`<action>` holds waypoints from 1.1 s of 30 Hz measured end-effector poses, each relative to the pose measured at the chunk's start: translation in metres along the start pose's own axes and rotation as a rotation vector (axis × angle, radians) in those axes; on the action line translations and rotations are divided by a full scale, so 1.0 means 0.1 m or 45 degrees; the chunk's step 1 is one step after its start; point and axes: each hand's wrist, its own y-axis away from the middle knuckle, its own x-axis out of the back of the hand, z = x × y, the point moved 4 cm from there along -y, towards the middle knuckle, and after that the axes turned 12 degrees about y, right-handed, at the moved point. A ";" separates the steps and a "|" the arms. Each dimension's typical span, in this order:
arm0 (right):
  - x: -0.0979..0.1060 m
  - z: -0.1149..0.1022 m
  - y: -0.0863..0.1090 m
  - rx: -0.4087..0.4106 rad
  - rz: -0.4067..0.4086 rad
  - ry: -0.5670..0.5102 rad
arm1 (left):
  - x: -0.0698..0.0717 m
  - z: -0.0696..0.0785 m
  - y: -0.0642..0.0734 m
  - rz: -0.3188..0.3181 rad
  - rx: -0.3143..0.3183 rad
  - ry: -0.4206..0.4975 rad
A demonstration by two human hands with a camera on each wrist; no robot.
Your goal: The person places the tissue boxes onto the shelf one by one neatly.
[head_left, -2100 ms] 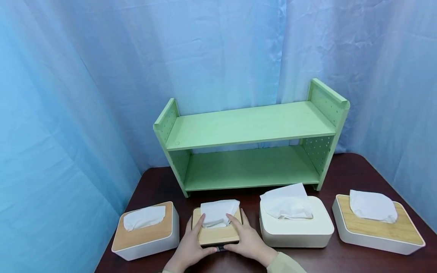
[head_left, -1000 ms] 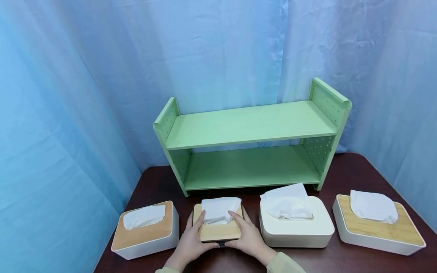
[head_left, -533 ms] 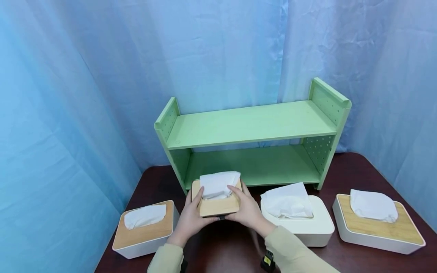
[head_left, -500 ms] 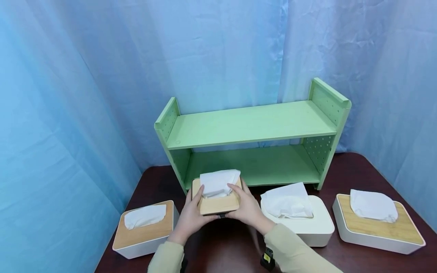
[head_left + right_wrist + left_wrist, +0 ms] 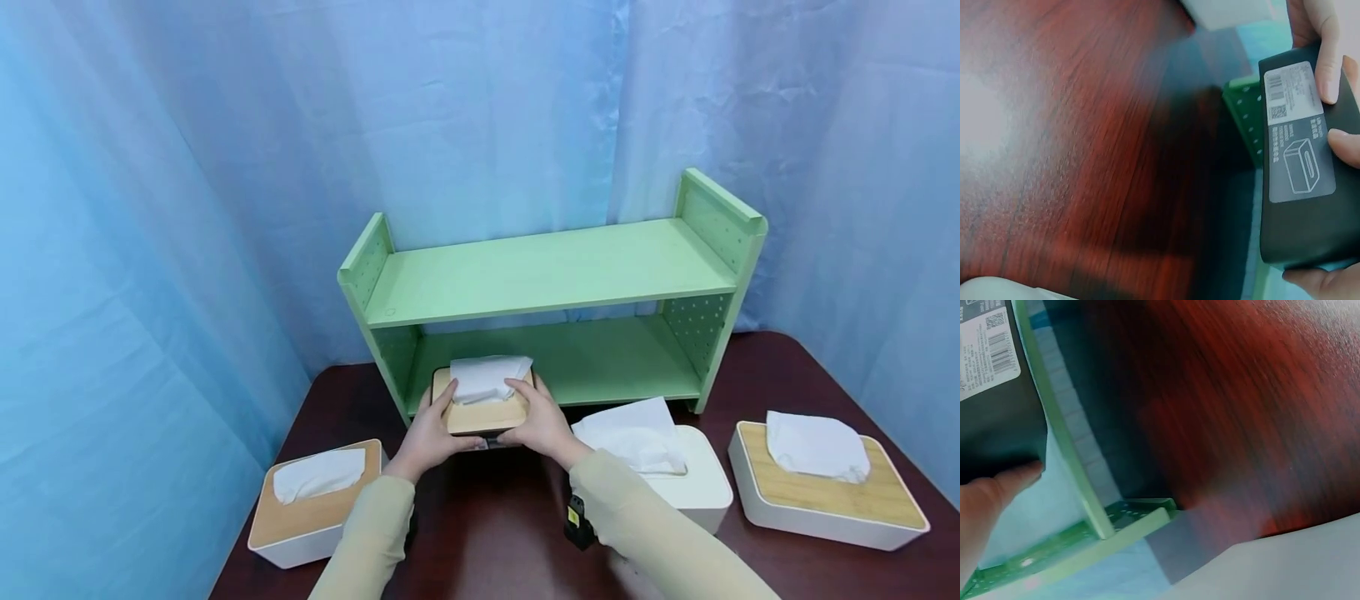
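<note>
Both hands hold a small tissue box (image 5: 486, 417) with a black body, a pale wooden lid and a white tissue sticking out. My left hand (image 5: 432, 435) grips its left side and my right hand (image 5: 542, 423) its right side, thumbs along the near face. The box is raised off the table, right at the front of the lower shelf (image 5: 592, 358) of a green rack (image 5: 540, 275). In the right wrist view a printed label (image 5: 1300, 131) shows on the black box, with a thumb on it. Fingers (image 5: 1019, 478) reach along the box's edge in the left wrist view.
On the dark red table (image 5: 487, 533), a tissue box with an orange-brown lid (image 5: 337, 508) stands at left. A white tissue box (image 5: 701, 475), partly behind the right forearm, and one with a yellowish wooden lid (image 5: 825, 500) stand at right. Blue curtains (image 5: 480, 125) hang behind.
Both hands have lifted the black tissue box from the table and moved it forward, up to the lower shelf's front edge. The other tissue boxes stay in place.
</note>
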 end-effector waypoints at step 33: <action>0.00 0.06 -0.19 -0.041 0.017 0.066 | 0.05 -0.14 -0.17 0.163 0.028 0.007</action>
